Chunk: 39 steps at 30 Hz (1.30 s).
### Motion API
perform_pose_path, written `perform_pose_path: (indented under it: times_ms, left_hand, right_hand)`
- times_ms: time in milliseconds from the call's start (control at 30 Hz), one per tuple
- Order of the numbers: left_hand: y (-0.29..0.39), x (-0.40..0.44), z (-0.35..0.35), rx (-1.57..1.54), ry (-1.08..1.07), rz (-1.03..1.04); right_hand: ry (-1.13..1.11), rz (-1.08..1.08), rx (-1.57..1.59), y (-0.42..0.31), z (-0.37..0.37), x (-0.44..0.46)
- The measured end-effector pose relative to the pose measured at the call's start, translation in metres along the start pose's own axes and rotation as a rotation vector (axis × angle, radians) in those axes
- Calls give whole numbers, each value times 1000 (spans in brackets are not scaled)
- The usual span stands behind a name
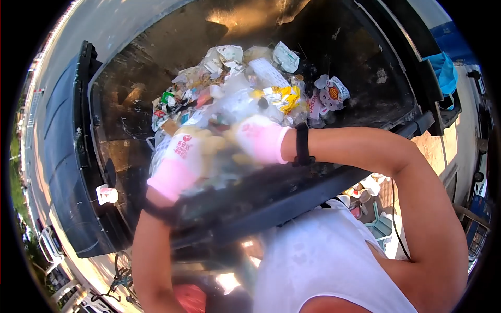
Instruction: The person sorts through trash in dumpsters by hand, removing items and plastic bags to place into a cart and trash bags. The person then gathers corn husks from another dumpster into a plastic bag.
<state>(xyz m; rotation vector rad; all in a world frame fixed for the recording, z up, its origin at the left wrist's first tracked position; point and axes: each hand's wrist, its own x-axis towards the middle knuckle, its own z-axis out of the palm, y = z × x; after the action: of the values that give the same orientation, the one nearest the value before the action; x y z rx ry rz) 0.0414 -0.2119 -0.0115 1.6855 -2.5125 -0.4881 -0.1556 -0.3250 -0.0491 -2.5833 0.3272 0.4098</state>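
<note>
Both hands wear white gloves with pink cuffs and reach over the near rim of a large black bin (235,208). On the left of the view, my left hand (185,156) is among clear plastic, its fingers smeared by motion. Close beside it, my right hand (255,138) touches the heap of mixed trash (219,88); its fingers are blurred and partly hidden by plastic. A yellow and white wrapper (284,98) lies just beyond my right hand. What either hand holds cannot be made out.
A blue face mask (443,73) hangs at the bin's right edge. On the left edge sits a small white cup (107,194). Below right are more discarded containers (365,190) and a pale green plastic item (381,226). A red bag (189,297) lies at the bottom.
</note>
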Motion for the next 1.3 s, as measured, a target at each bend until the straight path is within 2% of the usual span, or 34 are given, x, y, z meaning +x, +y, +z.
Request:
perform_pose_path:
  times_ms: [67, 100, 133, 200, 233, 267, 333, 367, 433, 467, 533, 567, 600, 667, 767, 867, 900, 933, 967, 1067, 1100, 1200, 1300]
  left_hand:
    - [7, 2, -27, -105, -17, -122]
    - [-11, -8, -14, -207, 177, -115]
    - [-10, -13, -23, -186, 234, -193]
    - [-9, -24, -31, -463, 461, -387]
    - [-11, -34, -37, -439, 462, -494]
    - [-31, -50, -25, -207, 479, -500]
    - [-17, -70, -47, -311, 195, -709]
    - [-28, -90, -31, -344, 41, -796]
    - [7, -92, -60, -592, -362, -997]
    - [12, -100, -54, -558, -458, -980]
    - [16, -109, -32, -538, -407, -826]
    - [23, -104, -32, -441, -392, -856]
    - [26, -101, -27, -473, -331, -884]
    - [23, -100, -9, -533, -201, -935]
    - [12, -97, 16, -435, -64, -1044]
    - [8, -110, -16, -419, 4, -1108]
    - [16, -119, -32, -491, 98, -1172]
    - [13, -133, -31, -492, 192, -1153]
    - [13, -144, -36, -531, 238, -1187]
    - [31, -156, -63, -719, 484, -1168]
    - [35, -150, -75, -695, 451, -1212]
    - [20, -145, -67, -1039, 486, -1150]
    - [10, -125, -53, -1022, 392, -1112]
  right_hand:
    - [-8, 22, 154, 5, -2, 28]
    - [84, 4, 379, 14, -5, 29]
    - [134, 46, 453, 15, -8, 34]
    - [272, -24, 861, 22, -2, 37]
    - [293, -55, 859, 20, -9, 40]
    - [271, -49, 943, 16, -13, 37]
    - [222, -32, 1108, -2, -34, 25]
    - [206, -40, 1106, -3, -31, 30]
    - [258, -96, 1143, -10, -34, 31]
    - [282, -124, 1164, -13, -35, 32]
    - [275, -81, 1216, -21, -41, 36]
    - [265, -51, 1239, -28, -47, 38]
    - [257, -18, 1261, -34, -51, 38]
    - [257, -105, 1230, -45, -56, 42]
    - [215, -173, 1300, -73, -68, 42]
    - [182, -251, 1445, -87, -80, 42]
    - [181, -307, 1523, -84, -79, 45]
    - [179, -364, 1602, -77, -75, 49]
    - [202, -445, 1591, -50, -60, 62]
    - [188, -158, 1350, -8, -32, 69]
    - [135, 14, 1048, -14, -36, 62]
    - [52, 151, 534, -54, -62, 34]
    - [-49, -124, 491, -56, -34, 49]
